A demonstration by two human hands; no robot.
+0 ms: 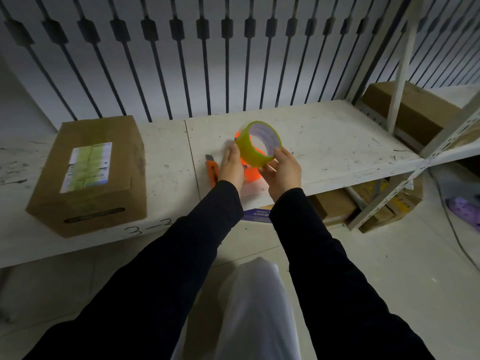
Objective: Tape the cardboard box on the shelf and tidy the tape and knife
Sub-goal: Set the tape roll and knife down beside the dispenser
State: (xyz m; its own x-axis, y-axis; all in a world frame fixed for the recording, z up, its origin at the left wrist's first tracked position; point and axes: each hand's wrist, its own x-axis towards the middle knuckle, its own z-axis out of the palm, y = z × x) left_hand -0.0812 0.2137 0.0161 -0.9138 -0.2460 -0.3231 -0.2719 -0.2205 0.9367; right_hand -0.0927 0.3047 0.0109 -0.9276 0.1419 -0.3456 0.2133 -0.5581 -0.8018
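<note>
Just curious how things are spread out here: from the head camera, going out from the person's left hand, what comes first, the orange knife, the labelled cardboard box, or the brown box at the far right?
From the left hand:
1. Orange utility knife, on the shelf just left of it.
2. Labelled cardboard box, further left on the shelf.
3. Brown box, far right, behind the shelf post.

yellow-green tape roll [255,145], orange knife [212,171], brown box [88,175]
</note>
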